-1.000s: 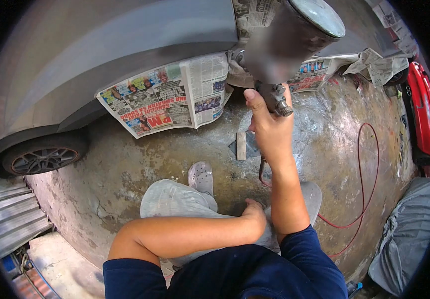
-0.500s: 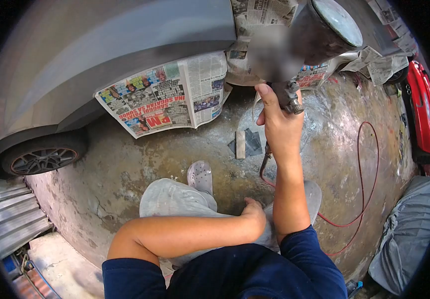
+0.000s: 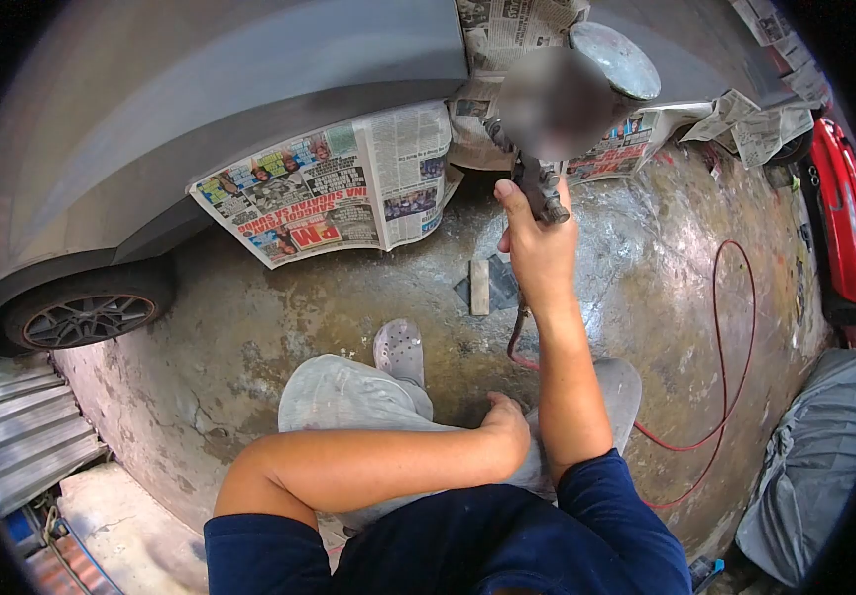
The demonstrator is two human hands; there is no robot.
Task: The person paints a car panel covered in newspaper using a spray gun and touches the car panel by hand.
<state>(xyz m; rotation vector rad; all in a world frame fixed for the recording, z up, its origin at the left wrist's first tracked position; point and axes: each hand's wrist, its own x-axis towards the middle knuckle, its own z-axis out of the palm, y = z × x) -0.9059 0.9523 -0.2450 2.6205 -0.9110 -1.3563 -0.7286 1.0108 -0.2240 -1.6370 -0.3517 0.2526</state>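
Observation:
My right hand (image 3: 545, 250) is wrapped round the handle of a spray gun (image 3: 541, 193), raised in front of the car. A cup with a pale, round lid (image 3: 618, 61) sits on top of it; a blurred patch hides part of the gun and cup. From below the grip a hose (image 3: 519, 342) runs down. My left hand (image 3: 509, 426) lies across my lap by the right knee, its fingers mostly hidden. Ahead is the grey car body panel (image 3: 348, 50), with newspaper (image 3: 324, 193) hung along its lower edge.
A car wheel (image 3: 91, 319) is at the left. On the stained concrete floor lie a small block (image 3: 479, 288) with dark sheets and a looped red hose (image 3: 723, 347). To the right are a red car part (image 3: 837, 213) and a grey cover (image 3: 809, 471). Corrugated metal (image 3: 26, 416) is lower left.
My right hand has moved a little left with the spray gun, and the cup now appears lower and further left. The left hand has stayed in place.

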